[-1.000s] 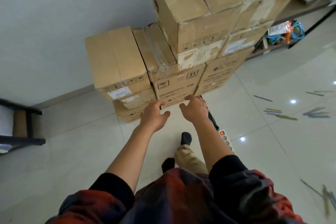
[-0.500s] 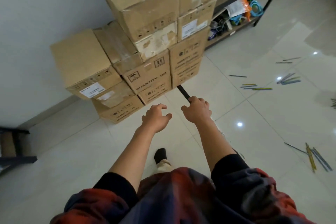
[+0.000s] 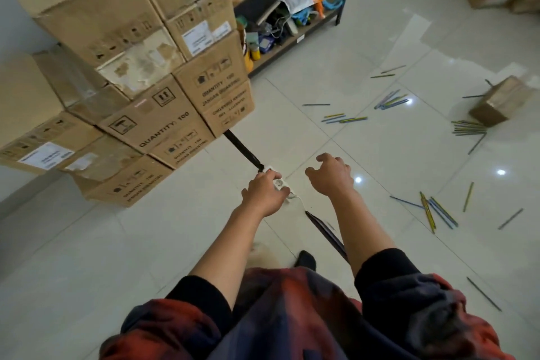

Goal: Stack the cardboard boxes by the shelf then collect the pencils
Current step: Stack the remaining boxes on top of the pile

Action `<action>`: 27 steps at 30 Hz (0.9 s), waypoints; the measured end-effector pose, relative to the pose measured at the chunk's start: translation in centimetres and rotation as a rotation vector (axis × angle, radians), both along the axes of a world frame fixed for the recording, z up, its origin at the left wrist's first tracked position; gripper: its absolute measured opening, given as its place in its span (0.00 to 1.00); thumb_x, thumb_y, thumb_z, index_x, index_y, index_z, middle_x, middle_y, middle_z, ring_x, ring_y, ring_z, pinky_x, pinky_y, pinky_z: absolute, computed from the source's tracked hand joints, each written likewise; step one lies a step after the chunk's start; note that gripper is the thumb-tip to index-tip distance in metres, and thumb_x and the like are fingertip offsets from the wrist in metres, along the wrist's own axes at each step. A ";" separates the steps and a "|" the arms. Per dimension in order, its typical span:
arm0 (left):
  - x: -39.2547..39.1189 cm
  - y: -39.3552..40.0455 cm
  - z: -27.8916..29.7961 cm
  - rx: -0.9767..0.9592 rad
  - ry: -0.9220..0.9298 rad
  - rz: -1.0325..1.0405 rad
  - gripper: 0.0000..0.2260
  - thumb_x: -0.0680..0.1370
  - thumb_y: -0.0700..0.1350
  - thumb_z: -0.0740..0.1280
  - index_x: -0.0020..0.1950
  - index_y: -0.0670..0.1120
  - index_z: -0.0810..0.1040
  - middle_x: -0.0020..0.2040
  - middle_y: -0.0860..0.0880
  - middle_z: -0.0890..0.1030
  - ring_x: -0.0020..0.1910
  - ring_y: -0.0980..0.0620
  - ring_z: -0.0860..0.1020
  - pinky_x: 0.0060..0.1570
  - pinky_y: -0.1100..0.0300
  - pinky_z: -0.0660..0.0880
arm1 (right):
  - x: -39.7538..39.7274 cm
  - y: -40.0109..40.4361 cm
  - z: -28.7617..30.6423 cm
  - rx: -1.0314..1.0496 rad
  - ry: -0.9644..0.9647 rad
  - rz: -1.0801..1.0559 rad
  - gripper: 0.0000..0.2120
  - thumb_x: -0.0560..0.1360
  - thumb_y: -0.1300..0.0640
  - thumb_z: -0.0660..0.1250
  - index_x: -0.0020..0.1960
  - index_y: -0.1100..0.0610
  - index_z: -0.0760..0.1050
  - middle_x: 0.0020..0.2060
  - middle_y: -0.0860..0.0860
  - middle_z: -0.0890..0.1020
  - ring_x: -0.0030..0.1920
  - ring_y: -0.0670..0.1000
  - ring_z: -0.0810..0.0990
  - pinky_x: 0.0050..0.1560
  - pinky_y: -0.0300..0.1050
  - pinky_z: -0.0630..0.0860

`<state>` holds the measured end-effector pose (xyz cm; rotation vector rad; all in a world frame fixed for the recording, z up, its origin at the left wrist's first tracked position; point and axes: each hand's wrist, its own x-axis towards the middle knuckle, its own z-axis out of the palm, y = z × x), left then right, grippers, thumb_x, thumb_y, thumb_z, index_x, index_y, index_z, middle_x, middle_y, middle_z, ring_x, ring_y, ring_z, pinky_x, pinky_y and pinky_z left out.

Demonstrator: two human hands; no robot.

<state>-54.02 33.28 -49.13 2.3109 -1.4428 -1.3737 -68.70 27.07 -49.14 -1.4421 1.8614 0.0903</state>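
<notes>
My left hand (image 3: pixel 264 193) and right hand (image 3: pixel 330 174) hover loose-fingered and empty above the floor (image 3: pixel 292 114), between the stacked cardboard boxes (image 3: pixel 163 114) and scattered pencils (image 3: pixel 344 119).

The glossy pale tiled floor (image 3: pixel 292 114) carries stacked brown cardboard boxes (image 3: pixel 163 114) at ten o'clock, scattered thin coloured pencils (image 3: pixel 344 119) towards three, and a white power strip (image 3: pixel 280 184) centrally.

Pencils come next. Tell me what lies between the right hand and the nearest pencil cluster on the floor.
Nothing visible does. The right hand hangs open above bare tile, and the nearest pencil cluster lies to its right with only glossy floor between. The power strip and its cable sit on the other side, under the left hand.
</notes>
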 end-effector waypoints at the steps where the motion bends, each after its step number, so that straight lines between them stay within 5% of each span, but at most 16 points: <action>1: -1.3 -0.5 -0.1 0.006 -0.007 -0.013 0.19 0.78 0.53 0.66 0.68 0.52 0.71 0.69 0.48 0.70 0.65 0.44 0.72 0.66 0.47 0.67 | -1.5 -0.4 -0.2 0.007 -0.006 -0.016 0.25 0.78 0.48 0.63 0.73 0.52 0.66 0.69 0.56 0.68 0.70 0.60 0.64 0.66 0.57 0.65; 12: -8.7 -8.4 -2.1 0.021 -0.007 -0.077 0.20 0.77 0.53 0.66 0.69 0.51 0.71 0.69 0.48 0.70 0.66 0.46 0.71 0.67 0.46 0.67 | -10.0 -6.1 -2.0 0.038 -0.035 -0.099 0.25 0.78 0.47 0.64 0.73 0.51 0.67 0.68 0.56 0.68 0.69 0.60 0.65 0.66 0.58 0.68; 27: -19.2 -30.1 -3.1 0.053 -0.059 -0.149 0.21 0.78 0.53 0.65 0.69 0.51 0.70 0.70 0.46 0.70 0.67 0.44 0.71 0.68 0.44 0.66 | -20.5 -27.7 -3.6 0.057 -0.061 -0.124 0.25 0.78 0.46 0.63 0.73 0.52 0.67 0.68 0.57 0.68 0.68 0.60 0.68 0.67 0.58 0.68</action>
